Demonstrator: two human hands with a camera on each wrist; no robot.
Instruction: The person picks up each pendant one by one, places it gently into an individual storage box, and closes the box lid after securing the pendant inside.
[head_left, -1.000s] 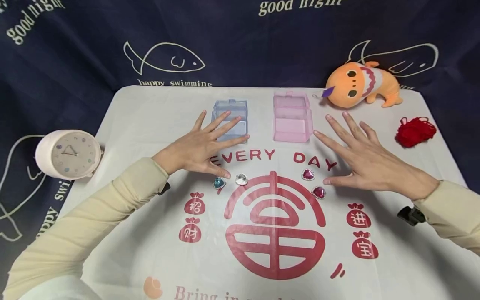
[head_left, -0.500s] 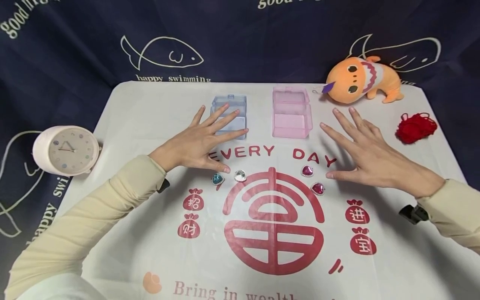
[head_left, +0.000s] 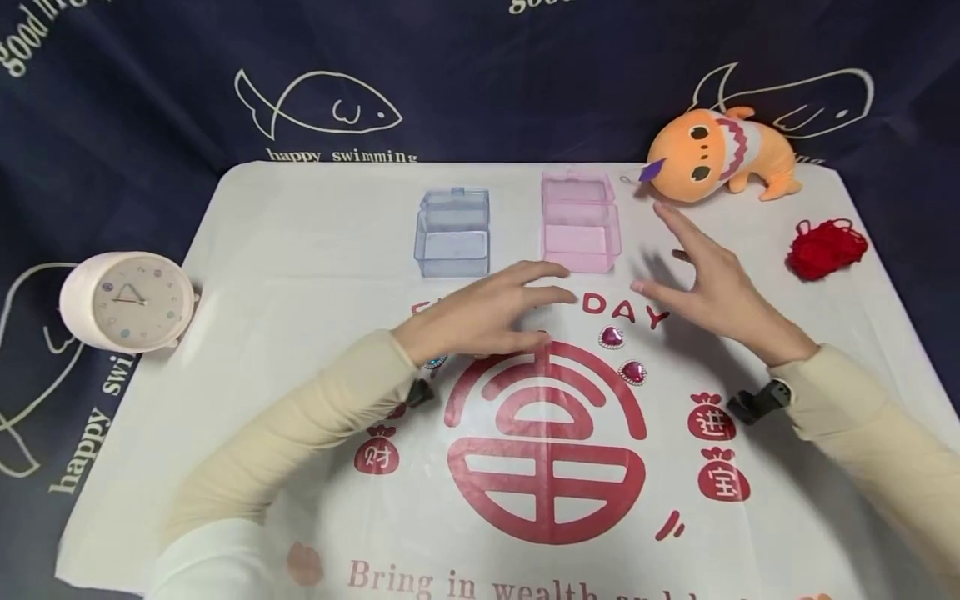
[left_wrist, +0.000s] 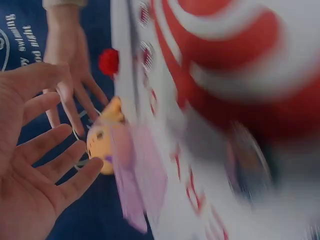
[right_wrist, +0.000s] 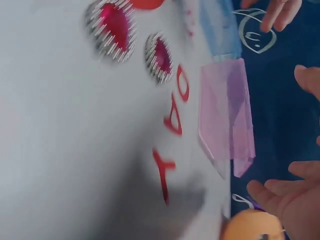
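Palm down over the table, my left hand (head_left: 487, 312) has its fingers loosely spread toward the right and holds nothing. It hides the clear gem, and a teal heart gem (head_left: 434, 362) peeks out below its wrist. My right hand (head_left: 720, 292) hovers right of the pink box, thumb and fingers apart, also without anything in it. Two magenta heart gems with silver rims, an upper one (head_left: 611, 337) and a lower one (head_left: 632, 372), lie between the hands. Behind them stand a blue see-through box (head_left: 452, 250) and a pink see-through box (head_left: 579, 242), both with lids up.
An orange plush shark (head_left: 686, 158) sits at the back right, with a bundle of red yarn (head_left: 827, 249) in front of it. A pale pink clock (head_left: 138, 302) stands at the left edge. Dark blue cloth (head_left: 480, 100) hangs behind the white printed tablecloth (head_left: 315, 217).
My left hand has moved right, uncovering the blue box and covering the clear gem. My right hand has shifted slightly left and turned more onto its side. Boxes and magenta gems stay put.
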